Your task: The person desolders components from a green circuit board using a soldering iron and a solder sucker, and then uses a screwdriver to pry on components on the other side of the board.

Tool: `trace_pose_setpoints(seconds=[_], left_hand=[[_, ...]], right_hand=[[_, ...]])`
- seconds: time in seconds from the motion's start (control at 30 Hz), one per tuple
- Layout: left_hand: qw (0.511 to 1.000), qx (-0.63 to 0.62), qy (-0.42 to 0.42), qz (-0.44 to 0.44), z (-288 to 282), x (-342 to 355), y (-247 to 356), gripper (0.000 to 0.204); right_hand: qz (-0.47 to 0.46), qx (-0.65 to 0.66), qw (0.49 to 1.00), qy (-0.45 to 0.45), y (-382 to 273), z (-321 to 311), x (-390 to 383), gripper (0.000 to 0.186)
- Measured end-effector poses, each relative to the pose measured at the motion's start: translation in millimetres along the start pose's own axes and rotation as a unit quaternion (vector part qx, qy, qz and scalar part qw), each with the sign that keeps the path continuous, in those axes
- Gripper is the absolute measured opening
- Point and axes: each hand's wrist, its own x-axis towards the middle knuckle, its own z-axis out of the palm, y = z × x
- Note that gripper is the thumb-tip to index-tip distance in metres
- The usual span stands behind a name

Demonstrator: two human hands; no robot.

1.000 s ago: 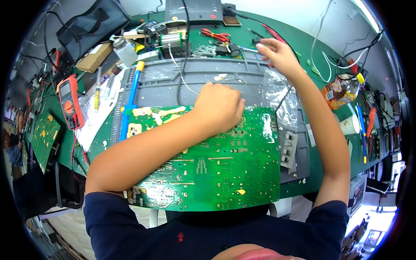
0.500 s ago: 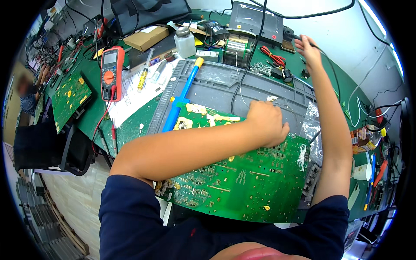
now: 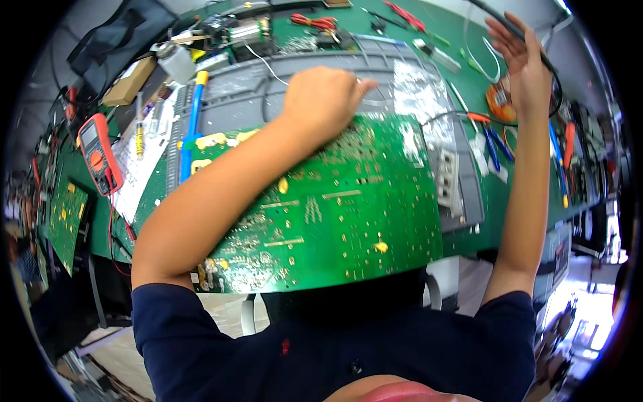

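A large green circuit board (image 3: 335,214), solder side up, lies across a grey plastic panel (image 3: 268,87) on the green bench in front of me. My left hand (image 3: 321,100) is closed in a fist and rests on the board's far edge, with the forearm lying over the board. My right hand (image 3: 522,60) is raised at the upper right, its fingers loosely curled around a black cable (image 3: 552,80) that runs across the palm and down past the wrist.
A red multimeter (image 3: 97,151) and a second green board (image 3: 63,221) lie at the left. A blue-handled tool (image 3: 191,127) sits beside the panel. Red pliers (image 3: 315,20), a cardboard box (image 3: 130,80), a white bottle (image 3: 177,63) and an orange spool (image 3: 499,104) crowd the bench.
My right hand has lifted off the far side of the bench and now has the black cable. My left fist stays on the board's far edge. The view has shifted.
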Motion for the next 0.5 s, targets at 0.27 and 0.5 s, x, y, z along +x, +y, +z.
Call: trace_pose_setpoints(seconds=[0.27,0.5], left_hand=[[0.973,-0.153,0.054,0.162,-6.4,1.4,8.0,0.035],[0.959,-0.176,-0.022,0.221,-11.7,-5.8,16.3,0.020]], right_hand=[[-0.092,0.059,0.990,0.087,-22.5,1.8,-48.6,0.019],[-0.035,0.001,0.986,0.163,-15.6,7.4,-85.4,0.035]])
